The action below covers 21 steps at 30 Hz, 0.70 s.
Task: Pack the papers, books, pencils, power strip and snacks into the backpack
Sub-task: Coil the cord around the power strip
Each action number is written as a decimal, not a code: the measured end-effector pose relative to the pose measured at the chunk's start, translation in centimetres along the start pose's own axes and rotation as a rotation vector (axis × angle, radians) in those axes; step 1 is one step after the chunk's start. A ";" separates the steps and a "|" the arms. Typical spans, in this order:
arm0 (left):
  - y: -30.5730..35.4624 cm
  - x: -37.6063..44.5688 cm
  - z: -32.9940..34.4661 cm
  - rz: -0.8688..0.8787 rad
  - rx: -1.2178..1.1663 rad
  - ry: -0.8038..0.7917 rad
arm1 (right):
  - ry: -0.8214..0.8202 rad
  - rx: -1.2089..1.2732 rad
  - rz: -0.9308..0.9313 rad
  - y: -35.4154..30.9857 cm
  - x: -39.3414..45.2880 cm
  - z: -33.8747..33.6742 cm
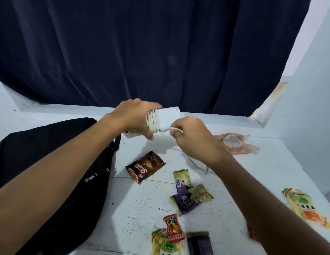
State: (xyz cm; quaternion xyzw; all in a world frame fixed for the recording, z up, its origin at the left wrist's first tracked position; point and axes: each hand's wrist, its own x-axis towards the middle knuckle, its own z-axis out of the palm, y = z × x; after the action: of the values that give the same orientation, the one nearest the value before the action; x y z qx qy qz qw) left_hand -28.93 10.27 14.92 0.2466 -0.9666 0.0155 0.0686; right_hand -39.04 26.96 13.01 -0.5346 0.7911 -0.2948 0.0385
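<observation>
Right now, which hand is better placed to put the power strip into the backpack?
Left. The left hand already grips the power strip around its coiled cord and is nearer the backpack; the right hand only pinches the cord.

Two bare forearms; no sleeves, each hand [134, 116] ungloved.

Left hand [136, 119] gripping, right hand [192, 134] pinching.

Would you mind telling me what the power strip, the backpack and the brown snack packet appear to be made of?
Power strip: looks like smooth white hard plastic, with even, slightly glossy faces; its white cord, wound round it in neat coils, seems rubbery or vinyl.
Backpack: likely matte black woven fabric; it slumps softly, with metal-looking zipper pulls.
Brown snack packet: probably glossy printed plastic film or foil, judging by its sheen and crimped ends.
</observation>
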 end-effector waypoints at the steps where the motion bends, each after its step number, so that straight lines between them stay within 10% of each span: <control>1: 0.0 -0.1 -0.3 0.053 -0.007 -0.108 | 0.035 -0.078 -0.079 -0.2 0.3 -0.5; 6: 0.0 -1.4 0.6 0.193 -0.302 -0.350 | -0.006 0.106 -0.209 1.0 2.7 -3.0; 21: 0.6 -2.8 3.2 0.282 -1.250 -0.263 | -0.284 1.278 0.165 6.2 4.1 -0.2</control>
State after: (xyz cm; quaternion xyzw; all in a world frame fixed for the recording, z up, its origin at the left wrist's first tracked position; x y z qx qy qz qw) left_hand -27.23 11.95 11.34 0.0309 -0.8167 -0.5710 0.0777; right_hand -45.91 25.08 11.05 -0.3779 0.4858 -0.6290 0.4749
